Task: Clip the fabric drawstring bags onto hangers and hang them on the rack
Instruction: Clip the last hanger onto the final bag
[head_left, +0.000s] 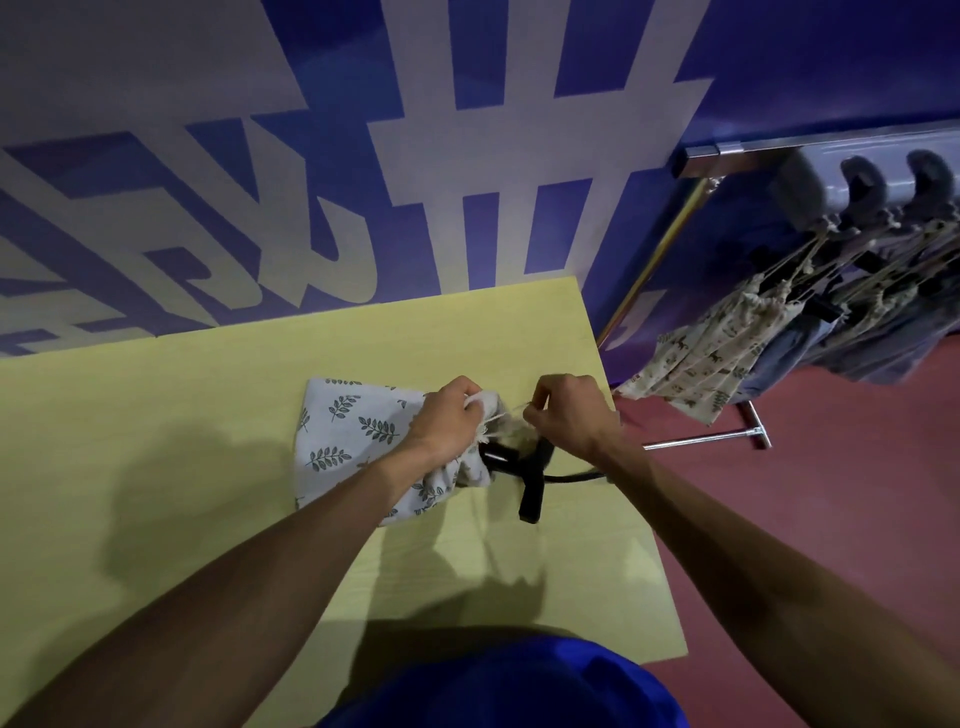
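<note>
A white drawstring bag printed with dark leaf sprigs lies on the yellow table. My left hand bunches and grips the bag's gathered mouth. My right hand pinches the bag's pale drawstring, which runs taut between the two hands. A black clip hanger lies under the bag's mouth, one clip sticking out toward me and its hook curving away under my right wrist. Whether a clip bites the fabric is hidden by my hands.
A metal clothes rack stands at the right on the red floor, with several bags on black hangers. Its foot lies close to the table's right edge. A blue and white wall stands behind the table.
</note>
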